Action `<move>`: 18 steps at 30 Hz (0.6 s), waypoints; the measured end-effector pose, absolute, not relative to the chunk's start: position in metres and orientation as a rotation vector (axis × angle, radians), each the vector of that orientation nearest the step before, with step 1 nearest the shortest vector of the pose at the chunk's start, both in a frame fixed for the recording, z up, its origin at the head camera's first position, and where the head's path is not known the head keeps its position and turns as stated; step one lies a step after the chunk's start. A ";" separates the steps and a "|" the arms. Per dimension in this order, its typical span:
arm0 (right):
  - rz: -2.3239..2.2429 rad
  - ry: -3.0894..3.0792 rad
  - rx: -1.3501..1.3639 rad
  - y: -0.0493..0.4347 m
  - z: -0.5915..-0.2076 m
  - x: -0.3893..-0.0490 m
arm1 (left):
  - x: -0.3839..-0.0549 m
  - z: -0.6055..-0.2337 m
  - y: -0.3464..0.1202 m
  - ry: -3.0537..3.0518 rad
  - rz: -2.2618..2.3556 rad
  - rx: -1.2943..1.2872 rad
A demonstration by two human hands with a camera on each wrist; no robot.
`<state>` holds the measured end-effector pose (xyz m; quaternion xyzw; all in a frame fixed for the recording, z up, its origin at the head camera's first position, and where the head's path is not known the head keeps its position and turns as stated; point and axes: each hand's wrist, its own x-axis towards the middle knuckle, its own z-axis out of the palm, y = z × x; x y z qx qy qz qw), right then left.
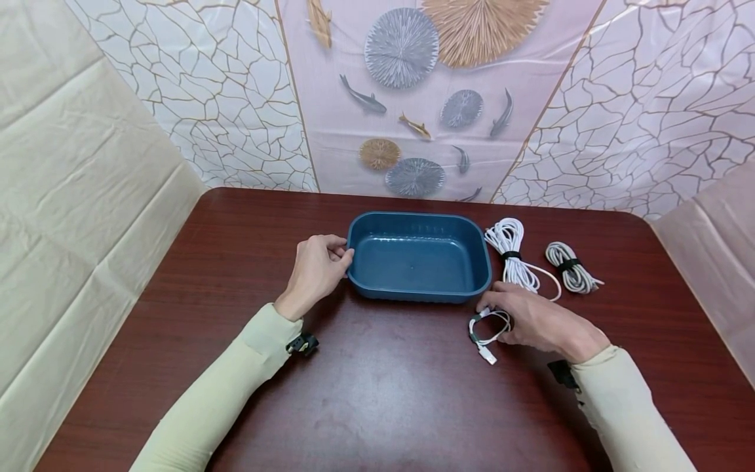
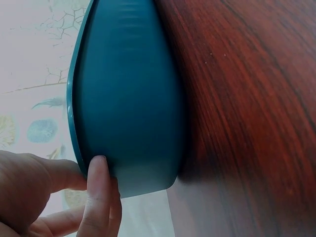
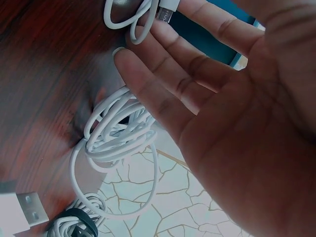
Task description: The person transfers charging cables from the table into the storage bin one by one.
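Dark red bench (image 1: 377,400). Blue tray (image 1: 415,294) upright at centre. Left hand (image 1: 315,269) at tray's 9 o'clock, thumb and fingers clamped on the rim. Right hand (image 1: 533,321) at tray's 4 o'clock, fingers curled on a small looped white cable (image 1: 487,354), just outside the tray; its USB plug points to 5 o'clock. Larger white cable coil (image 1: 507,237), black strap, just beside tray at 3 o'clock. Grey cable bundle (image 1: 580,278), also strapped, further out at 3.
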<state>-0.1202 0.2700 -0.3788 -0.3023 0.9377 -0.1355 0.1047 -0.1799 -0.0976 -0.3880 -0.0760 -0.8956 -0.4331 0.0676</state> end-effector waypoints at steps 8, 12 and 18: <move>-0.417 2.724 -0.882 0.270 -0.378 -0.121 | -0.179 -0.388 -0.098 -2.707 -1.286 -0.210; -0.431 2.713 -0.886 0.271 -0.377 -0.121 | -0.179 -0.388 -0.098 -2.708 -1.297 -0.211; -0.444 2.710 -0.911 0.273 -0.376 -0.121 | -0.180 -0.388 -0.098 -2.702 -1.291 -0.232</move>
